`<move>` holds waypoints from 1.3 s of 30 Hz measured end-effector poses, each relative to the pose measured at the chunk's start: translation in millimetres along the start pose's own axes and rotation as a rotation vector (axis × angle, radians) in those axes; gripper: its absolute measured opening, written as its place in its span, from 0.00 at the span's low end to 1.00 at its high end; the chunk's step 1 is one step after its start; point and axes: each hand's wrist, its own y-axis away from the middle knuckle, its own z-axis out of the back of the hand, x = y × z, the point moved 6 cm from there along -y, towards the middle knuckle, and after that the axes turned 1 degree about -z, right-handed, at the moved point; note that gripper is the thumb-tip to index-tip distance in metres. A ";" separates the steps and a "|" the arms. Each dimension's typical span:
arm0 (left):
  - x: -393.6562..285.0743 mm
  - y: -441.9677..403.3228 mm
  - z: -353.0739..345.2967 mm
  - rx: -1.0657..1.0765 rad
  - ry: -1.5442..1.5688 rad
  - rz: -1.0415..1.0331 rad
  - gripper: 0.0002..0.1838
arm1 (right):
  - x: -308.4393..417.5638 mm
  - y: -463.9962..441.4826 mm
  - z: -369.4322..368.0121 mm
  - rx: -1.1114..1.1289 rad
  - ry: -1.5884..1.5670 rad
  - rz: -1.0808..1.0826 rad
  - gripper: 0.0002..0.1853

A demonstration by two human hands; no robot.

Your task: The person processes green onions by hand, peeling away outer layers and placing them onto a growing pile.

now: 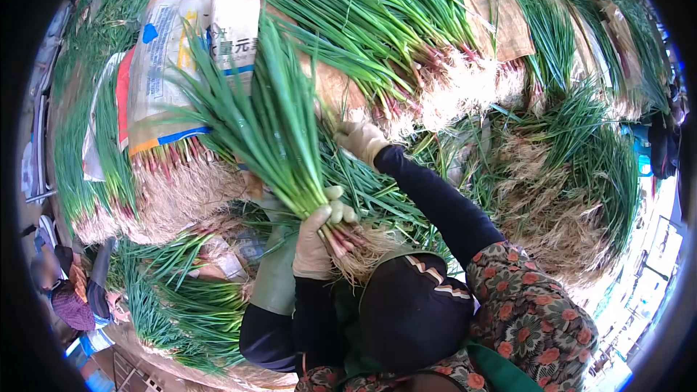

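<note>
A bunch of green onions [279,138] stands tilted in my gloved left hand [314,243]. The fingers wrap round the pale stems just above the reddish bulbs, and its stringy roots [370,247] hang toward my knee. My right hand [361,141], also in a pale glove, is stretched forward to the lower edge of a large heap of green onions [377,22]. Its fingers look curled beside a brown sheet [334,91], but what they hold, if anything, is hidden.
A printed sack [163,65] covers onions on the left. More rooty onions [559,196] lie in a pile on the right, and loose green leaves [196,312] at lower left. Another person [76,294] is at the far left edge. My dark-clad knee [414,312] is below my hands.
</note>
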 end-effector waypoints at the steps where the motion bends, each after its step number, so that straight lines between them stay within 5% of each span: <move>1: -4.6 0.6 -2.1 0.027 -0.003 -0.068 0.19 | 9.5 16.8 -2.8 0.077 0.050 0.045 0.18; 3: -13.0 -4.1 4.3 -0.016 -0.042 -0.138 0.17 | 33.2 60.6 10.6 0.336 0.221 0.116 0.16; 5: -19.1 -6.9 9.4 -0.035 0.032 -0.124 0.18 | 20.3 74.8 26.9 0.152 0.389 0.368 0.14; 6: -20.0 -11.1 18.0 0.007 0.050 -0.144 0.18 | 6.1 86.5 57.8 -0.334 0.188 0.561 0.11; 7: -16.0 -11.4 22.6 -0.019 0.053 -0.128 0.18 | -13.0 84.7 82.0 -0.379 0.225 0.282 0.12; 8: -12.7 -11.4 25.0 -0.042 0.055 -0.111 0.19 | -30.8 79.0 101.2 -0.580 0.229 0.353 0.14; 9: -10.0 -12.2 24.9 -0.063 0.057 -0.097 0.19 | -54.8 72.1 113.9 -0.586 0.319 0.136 0.14; 11: -0.5 -14.4 19.3 0.055 0.101 -0.073 0.20 | -67.9 64.9 126.8 -0.521 0.397 -0.008 0.14; 13: 8.0 -15.4 25.1 -0.144 -0.007 -0.039 0.22 | -84.5 58.0 93.3 -0.163 0.455 -0.210 0.15; 15: 14.8 -21.3 11.5 -0.140 0.117 -0.031 0.23 | -34.7 87.1 73.6 0.064 -0.175 -0.033 0.14; 16: 19.7 -21.3 30.5 -0.013 0.131 0.076 0.23 | -39.3 92.5 34.0 0.076 -0.009 0.429 0.15; 17: 17.3 -20.9 26.9 0.120 0.143 0.184 0.23 | -15.3 113.0 26.1 0.165 -0.210 0.509 0.17; 18: 17.9 -17.9 40.7 -0.073 -0.031 0.137 0.23 | 9.8 134.2 19.1 0.274 -0.410 0.577 0.19; 19: 18.1 -17.3 34.4 -0.113 -0.014 0.120 0.24 | 12.0 140.7 19.0 0.406 -0.274 0.184 0.20; 21: 18.5 -16.1 29.3 -0.189 0.025 0.082 0.25 | 24.4 157.4 66.9 -0.138 -0.097 0.706 0.14; 23: 14.7 -13.6 31.3 -0.089 0.008 0.096 0.25 | -31.8 170.8 111.0 -0.075 -0.673 -0.024 0.13; 26: 13.3 -13.6 22.0 -0.128 -0.008 0.031 0.25 | -82.4 215.6 205.1 -0.736 -0.835 -0.141 0.13; 29: 14.1 -14.4 27.0 -0.058 -0.017 0.019 0.25 | -223.9 285.8 261.8 -0.933 -0.807 -0.237 0.15; 31: 15.6 -14.2 28.3 -0.075 0.008 0.037 0.24 | -294.9 336.8 273.1 -0.772 0.164 -0.812 0.21; 33: 17.9 -16.0 25.4 -0.168 0.048 0.019 0.24 | -265.9 329.2 258.7 -0.686 0.750 -0.733 0.26; 34: 16.3 -15.5 34.0 -0.095 -0.082 0.046 0.23 | -230.7 308.3 243.4 -0.703 0.764 -0.544 0.24; 36: 18.5 -13.2 31.0 -0.173 -0.102 0.060 0.21 | -151.2 241.3 200.0 -0.557 0.272 -0.233 0.24; 39: 19.6 -14.0 40.2 -0.179 -0.176 0.076 0.20 | -35.4 146.6 93.4 0.111 -0.626 -0.075 0.24</move>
